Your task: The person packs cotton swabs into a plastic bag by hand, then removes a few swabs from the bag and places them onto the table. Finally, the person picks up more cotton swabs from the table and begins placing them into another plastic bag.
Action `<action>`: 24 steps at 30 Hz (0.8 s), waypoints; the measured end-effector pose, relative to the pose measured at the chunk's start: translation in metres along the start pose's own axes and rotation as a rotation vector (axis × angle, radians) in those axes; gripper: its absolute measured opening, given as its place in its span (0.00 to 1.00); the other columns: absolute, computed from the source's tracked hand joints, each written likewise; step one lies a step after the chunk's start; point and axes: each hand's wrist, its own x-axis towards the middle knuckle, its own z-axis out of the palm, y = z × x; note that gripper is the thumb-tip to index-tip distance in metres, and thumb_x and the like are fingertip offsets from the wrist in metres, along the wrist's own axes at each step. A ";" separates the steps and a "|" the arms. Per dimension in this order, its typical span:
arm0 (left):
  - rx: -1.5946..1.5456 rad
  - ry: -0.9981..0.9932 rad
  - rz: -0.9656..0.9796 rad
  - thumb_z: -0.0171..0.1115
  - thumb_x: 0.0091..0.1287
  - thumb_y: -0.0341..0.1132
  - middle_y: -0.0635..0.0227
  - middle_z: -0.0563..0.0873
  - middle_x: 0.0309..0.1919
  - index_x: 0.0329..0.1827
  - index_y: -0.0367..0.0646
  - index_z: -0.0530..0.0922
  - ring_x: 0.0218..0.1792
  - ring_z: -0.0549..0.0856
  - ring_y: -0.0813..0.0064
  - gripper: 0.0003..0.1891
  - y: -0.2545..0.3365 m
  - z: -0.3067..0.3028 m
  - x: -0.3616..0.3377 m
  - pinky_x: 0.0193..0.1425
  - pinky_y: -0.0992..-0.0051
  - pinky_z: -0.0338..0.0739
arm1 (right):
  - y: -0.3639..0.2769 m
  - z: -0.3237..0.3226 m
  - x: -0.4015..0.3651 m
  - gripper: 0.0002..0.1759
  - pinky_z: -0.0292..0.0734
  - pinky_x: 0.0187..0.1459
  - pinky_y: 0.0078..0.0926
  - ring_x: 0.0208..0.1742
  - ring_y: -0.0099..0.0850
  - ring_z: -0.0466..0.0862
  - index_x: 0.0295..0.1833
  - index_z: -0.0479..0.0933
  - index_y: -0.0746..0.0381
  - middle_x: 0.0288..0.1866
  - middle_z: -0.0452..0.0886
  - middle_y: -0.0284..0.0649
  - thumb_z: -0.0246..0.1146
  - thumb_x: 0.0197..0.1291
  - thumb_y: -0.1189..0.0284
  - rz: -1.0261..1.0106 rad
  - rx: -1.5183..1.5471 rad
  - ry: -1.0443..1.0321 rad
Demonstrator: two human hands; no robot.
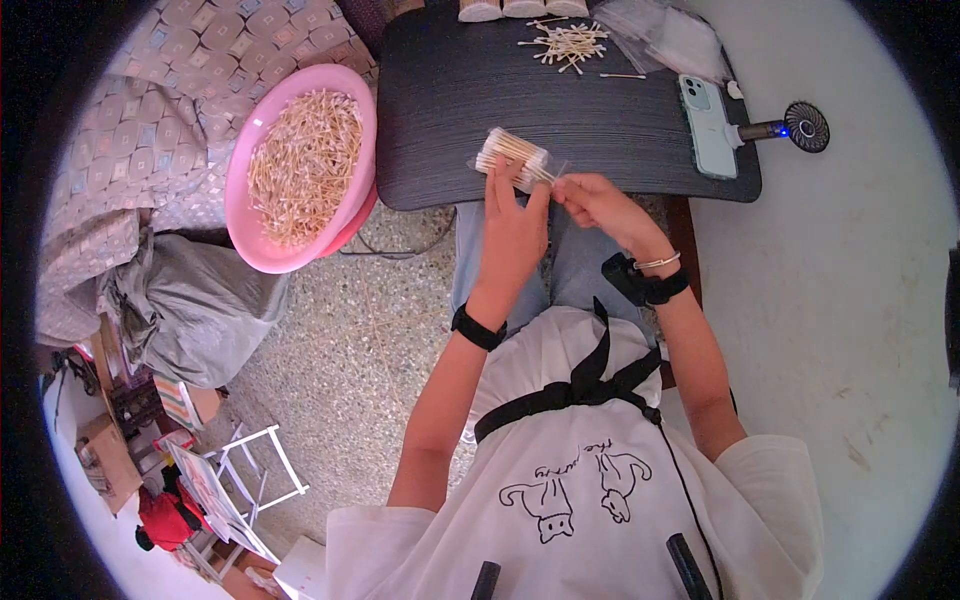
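A clear plastic bag of cotton swabs [512, 152] lies at the near edge of the dark table [450, 100]. My left hand [515, 215] has its fingers on the bag, pressing round its near side. At the bag's right end, my right hand [595, 205] pinches the loose plastic between thumb and fingers. A pink basin [368, 130] full of loose cotton swabs [305, 165] stands left of the table. Farther back on the table is a small loose pile of swabs [568, 42], with a single swab [623, 76] to its right.
Several packed swab bundles [525, 8] line the table's far edge, beside empty plastic bags [675, 40]. A phone [708, 125] with a small fan [806, 127] sits at the right edge. Grey cloth [190, 300] and a white folding frame [290, 460] are at the left.
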 end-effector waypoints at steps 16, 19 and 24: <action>-0.346 0.191 -0.177 0.60 0.63 0.32 0.52 0.79 0.52 0.54 0.40 0.76 0.53 0.79 0.59 0.17 -0.051 -0.011 0.027 0.57 0.68 0.71 | -0.005 0.007 0.010 0.15 0.72 0.36 0.28 0.30 0.30 0.78 0.32 0.78 0.66 0.27 0.80 0.40 0.51 0.63 0.67 -0.202 -0.601 0.148; -0.541 0.068 -0.270 0.60 0.63 0.32 0.51 0.82 0.49 0.57 0.40 0.76 0.46 0.83 0.64 0.19 -0.058 -0.011 0.030 0.51 0.71 0.75 | 0.002 0.007 0.017 0.15 0.72 0.36 0.28 0.30 0.32 0.79 0.32 0.78 0.66 0.28 0.81 0.42 0.52 0.62 0.67 -0.265 -0.639 0.194; -0.721 0.090 -0.359 0.61 0.64 0.32 0.56 0.84 0.46 0.59 0.43 0.76 0.44 0.83 0.78 0.19 -0.066 -0.001 0.027 0.48 0.78 0.76 | 0.008 0.008 0.029 0.16 0.71 0.34 0.28 0.27 0.31 0.78 0.31 0.79 0.66 0.26 0.81 0.42 0.53 0.62 0.66 -0.276 -0.600 0.230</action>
